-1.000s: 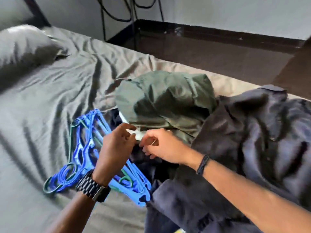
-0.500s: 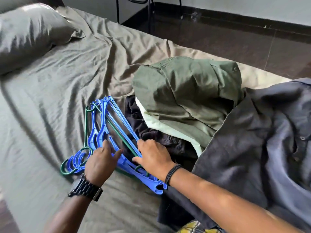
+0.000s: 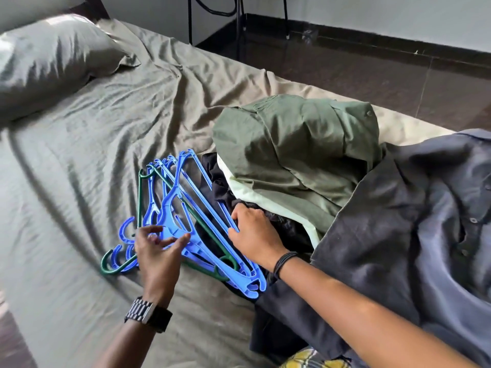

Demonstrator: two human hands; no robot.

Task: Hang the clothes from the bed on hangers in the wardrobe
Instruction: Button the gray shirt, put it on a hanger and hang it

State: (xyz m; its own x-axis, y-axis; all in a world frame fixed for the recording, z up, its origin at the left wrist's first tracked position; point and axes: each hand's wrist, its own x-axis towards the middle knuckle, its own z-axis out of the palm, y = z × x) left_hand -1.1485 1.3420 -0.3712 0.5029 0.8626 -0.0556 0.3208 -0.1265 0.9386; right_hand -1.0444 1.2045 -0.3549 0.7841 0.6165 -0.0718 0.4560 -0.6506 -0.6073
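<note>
A stack of several blue hangers point(image 3: 186, 197) with a green hanger point(image 3: 212, 248) among them lies on the bed point(image 3: 93, 144). My left hand point(image 3: 156, 251) hovers over the hanger necks with fingers spread, its fingertips touching the top blue hanger. My right hand point(image 3: 255, 235) rests on a black garment point(image 3: 287, 229), its curled fingers hooked on the long arm of the blue hangers. The clothes pile lies to the right: an olive green shirt point(image 3: 292, 144) on top, a pale green garment point(image 3: 265, 197) under it, and a dark grey button shirt point(image 3: 411, 221) at the right.
A grey pillow point(image 3: 47, 59) lies at the head of the bed, far left. Beyond the bed are dark floor tiles point(image 3: 372, 83), a black metal stand point(image 3: 239, 27) and a pale wall. A yellow patterned cloth point(image 3: 308, 359) shows at the bottom edge.
Both hands left a small white thing at the clothes pile and came down to the hangers. The top blue hanger now sits raised above the stack, and my left fingers have spread.
</note>
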